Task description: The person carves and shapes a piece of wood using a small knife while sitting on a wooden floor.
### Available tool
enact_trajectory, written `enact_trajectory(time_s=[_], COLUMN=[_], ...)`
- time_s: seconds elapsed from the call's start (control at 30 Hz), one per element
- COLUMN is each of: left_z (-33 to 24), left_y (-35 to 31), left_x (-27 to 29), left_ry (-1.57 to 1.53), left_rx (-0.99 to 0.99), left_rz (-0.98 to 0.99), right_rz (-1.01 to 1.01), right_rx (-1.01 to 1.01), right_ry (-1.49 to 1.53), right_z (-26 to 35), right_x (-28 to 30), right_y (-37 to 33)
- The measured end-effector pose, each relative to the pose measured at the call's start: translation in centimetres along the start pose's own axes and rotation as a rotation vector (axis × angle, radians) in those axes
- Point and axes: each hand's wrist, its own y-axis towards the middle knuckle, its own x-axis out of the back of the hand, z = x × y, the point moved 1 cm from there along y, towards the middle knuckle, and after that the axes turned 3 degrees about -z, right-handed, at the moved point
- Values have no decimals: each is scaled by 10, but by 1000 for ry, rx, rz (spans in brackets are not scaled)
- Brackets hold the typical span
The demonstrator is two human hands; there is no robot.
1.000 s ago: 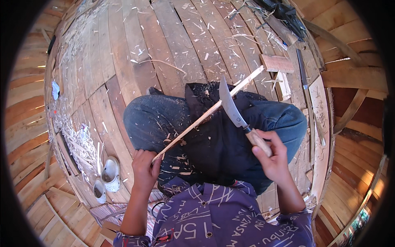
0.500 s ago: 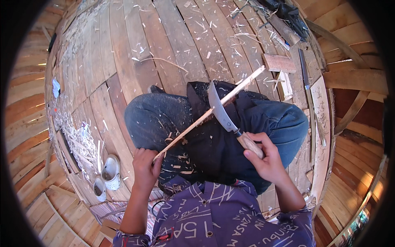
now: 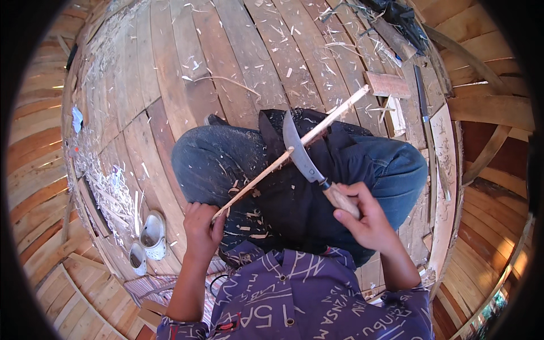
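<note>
A long pale wooden stick slants up to the right across my lap, its near end gripped in my left hand by the left thigh. My right hand is closed around the wooden handle of a curved knife. The blade crosses the stick around its middle, its tip pointing away from me. Just left of the blade the wood has a small raised bit. Beneath both lies a dark cloth over my blue trousers, sprinkled with wood chips.
Shavings are scattered over the plank floor, with a thick heap at the left. A pair of pale clogs stands there. On the right lie a reddish wood block, a long dark blade and a board.
The knife has shifted slightly left along the stick, toward my left hand. My left hand keeps its place with the stick's end in it.
</note>
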Motion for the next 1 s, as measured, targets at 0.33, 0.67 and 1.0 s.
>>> enact_trajectory(time_s=[0.33, 0.67, 1.0], left_z=[-1, 2, 2], left_y=[2, -1, -1], left_x=[3, 1, 0], left_ry=[-1, -8, -13], left_rx=[-9, -12, 7], left_rz=[18, 6, 0], right_rz=[23, -266, 178], right_rx=[195, -5, -58], right_ry=[-173, 132, -27], right_z=[16, 0, 3], right_x=[-2, -8, -21], right_y=[-2, -1, -17])
